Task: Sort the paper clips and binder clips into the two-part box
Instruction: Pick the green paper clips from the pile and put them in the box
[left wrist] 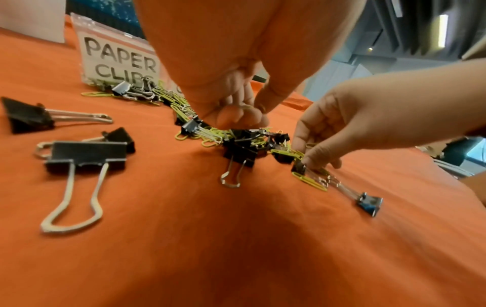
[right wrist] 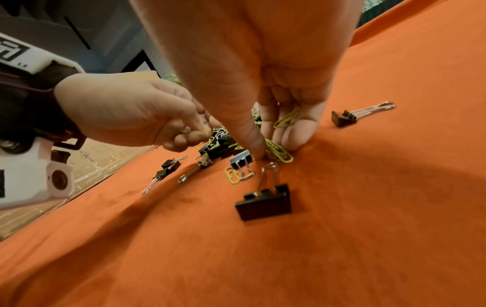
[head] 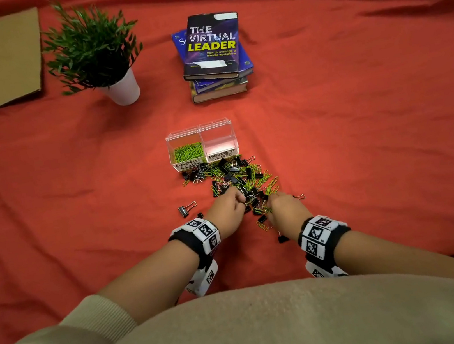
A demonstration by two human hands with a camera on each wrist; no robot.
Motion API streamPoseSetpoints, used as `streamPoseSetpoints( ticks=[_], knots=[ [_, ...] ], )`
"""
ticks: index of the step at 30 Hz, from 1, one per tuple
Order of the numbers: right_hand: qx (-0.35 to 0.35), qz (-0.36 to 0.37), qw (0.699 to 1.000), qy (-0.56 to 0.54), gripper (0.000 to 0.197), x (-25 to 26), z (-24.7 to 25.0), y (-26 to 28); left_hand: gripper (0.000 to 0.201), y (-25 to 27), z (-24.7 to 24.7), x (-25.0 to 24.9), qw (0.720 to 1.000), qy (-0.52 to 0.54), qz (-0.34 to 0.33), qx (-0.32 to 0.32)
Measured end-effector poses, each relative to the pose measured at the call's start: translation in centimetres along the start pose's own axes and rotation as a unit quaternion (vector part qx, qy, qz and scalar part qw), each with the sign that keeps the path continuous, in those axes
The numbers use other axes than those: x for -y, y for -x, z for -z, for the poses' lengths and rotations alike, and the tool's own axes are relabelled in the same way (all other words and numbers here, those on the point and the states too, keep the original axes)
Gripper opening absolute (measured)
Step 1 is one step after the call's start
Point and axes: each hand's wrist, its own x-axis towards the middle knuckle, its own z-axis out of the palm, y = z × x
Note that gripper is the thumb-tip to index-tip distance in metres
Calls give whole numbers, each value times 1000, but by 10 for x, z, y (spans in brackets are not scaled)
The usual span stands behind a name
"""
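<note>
Red-draped table [head: 359, 122] | left hand [head: 227, 211] and right hand [head: 284, 207] each pinched green paper clips [head: 251, 184] from the heap at their fingertips | two-part box [head: 201, 144] just beyond | risk: tangled binder clips [head: 232, 175] ride along.

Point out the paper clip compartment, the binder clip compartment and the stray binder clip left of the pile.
paper clip compartment [head: 188, 164], head view, front label.
binder clip compartment [head: 221, 155], head view, front label.
stray binder clip [head: 183, 211], head view, black body.
</note>
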Motion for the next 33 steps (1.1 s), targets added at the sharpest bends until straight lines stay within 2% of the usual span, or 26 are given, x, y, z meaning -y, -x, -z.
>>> streamPoseSetpoints(
  ticks=[5,10,13,15,17,20,23,24,25,27,29,30,31,33],
  knots=[
    [3,40,999,-5,29,-4,4,5,22,-10,-7,-13,1000,20,10,8],
    [15,19,995,-93,14,-19,9,3,13,-14,-16,-21,1000,15,-1,21],
    [42,14,992,-122,11,-25,15,-2,5,-12,-20,-19,997,-58,-35,34],
    [59,3,979,-197,3,-30,19,-6,16,-11,-22,-15,985,-143,-78,54],
    [74,-25,948,-310,6,-36,27,-8,21,-13,-23,-11,971,-205,-107,60],
    [82,-67,886,-452,11,-45,38,-11,21,-14,-24,-9,957,-251,-134,59],
    [90,-104,783,-606,8,-47,47,-13,20,-13,-24,-7,949,-273,-149,58],
    [89,-112,757,-638,12,-47,49,-15,19,-13,-24,-7,947,-277,-151,58],
    [88,-119,738,-658,17,-48,51,-16,19,-13,-24,-6,947,-278,-152,58],
    [94,-129,719,-677,25,-48,54,-19,16,-12,-23,-3,953,-260,-145,58],
    [104,-134,717,-676,24,-46,56,-23,10,-10,-19,0,967,-214,-128,52],
    [104,-137,727,-665,22,-44,57,-26,7,-9,-17,1,976,-179,-114,45],
    [99,-142,746,-643,19,-41,58,-29,4,-8,-13,0,985,-137,-95,33],
    [71,-154,827,-537,18,-35,58,-32,5,-8,-3,0,997,-62,-51,-2]
  ],
)
